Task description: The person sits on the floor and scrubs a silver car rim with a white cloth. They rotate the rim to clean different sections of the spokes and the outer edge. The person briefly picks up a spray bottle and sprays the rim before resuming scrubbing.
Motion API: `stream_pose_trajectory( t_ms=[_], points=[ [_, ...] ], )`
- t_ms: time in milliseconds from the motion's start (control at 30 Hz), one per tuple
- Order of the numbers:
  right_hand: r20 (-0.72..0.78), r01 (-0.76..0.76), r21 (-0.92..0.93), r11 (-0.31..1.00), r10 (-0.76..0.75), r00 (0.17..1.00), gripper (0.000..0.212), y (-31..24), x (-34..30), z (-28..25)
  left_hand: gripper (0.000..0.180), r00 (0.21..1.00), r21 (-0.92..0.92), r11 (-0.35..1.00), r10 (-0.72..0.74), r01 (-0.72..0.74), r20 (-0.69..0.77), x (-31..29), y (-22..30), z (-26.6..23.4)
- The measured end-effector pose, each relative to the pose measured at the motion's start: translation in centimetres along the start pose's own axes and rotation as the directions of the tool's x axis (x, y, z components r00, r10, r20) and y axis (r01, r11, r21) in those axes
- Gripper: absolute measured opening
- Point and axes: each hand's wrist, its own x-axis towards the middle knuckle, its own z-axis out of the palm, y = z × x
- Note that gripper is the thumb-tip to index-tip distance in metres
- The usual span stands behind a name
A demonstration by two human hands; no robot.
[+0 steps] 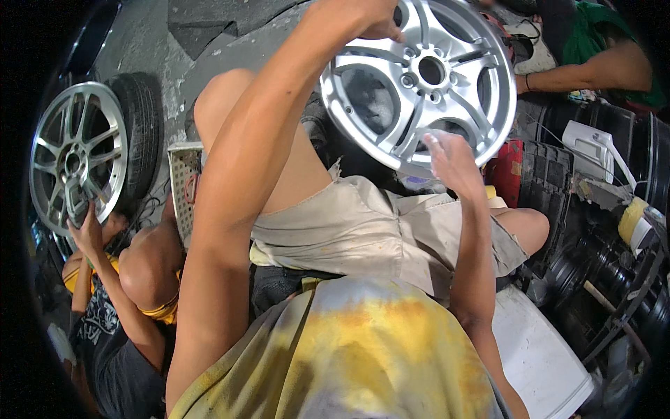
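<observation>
A silver multi-spoke alloy wheel [417,96] is tilted up in front of my lap, its face toward me. My left hand [373,19] is closed over its upper left edge, thumb down against the spokes; the top of the picture cuts off part of this hand. At the wheel's near side my right hand [455,162] rests on the lower spokes and lip, fingers bent together. White dust coats its fingertips. Whether a small piece lies under them is hidden.
On the left, a person [115,328] holds another alloy wheel [49,157] beside a black tyre [143,133]. A perforated crate [183,181] stands by my left knee. Another person's arm [586,73] reaches in at upper right. Black wheels [565,272] and a white panel [534,349] lie right.
</observation>
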Motion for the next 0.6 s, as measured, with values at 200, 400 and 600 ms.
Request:
stream_pose_trajectory(
  t_ms=[200,400,600],
  points=[
    [-0.126,0.094,-0.331,0.939,-0.143,0.982,0.028,0.4,0.3,6.1,0.058,0.997,0.034,0.998,-0.048,0.047,0.057,0.3,0.5,-3.0],
    [0.108,0.119,-0.276,0.954,-0.092,0.99,0.026,0.1,0.9,4.2,0.061,0.993,-0.09,0.992,-0.082,0.09,0.086,-1.0,0.0,-4.1],
    [-0.091,0.033,-0.26,0.965,-0.059,0.994,0.026,0.8,1.4,6.9,0.061,0.996,-0.06,0.995,-0.086,0.085,-0.008,-0.8,-2.0,-5.0]
  ],
)
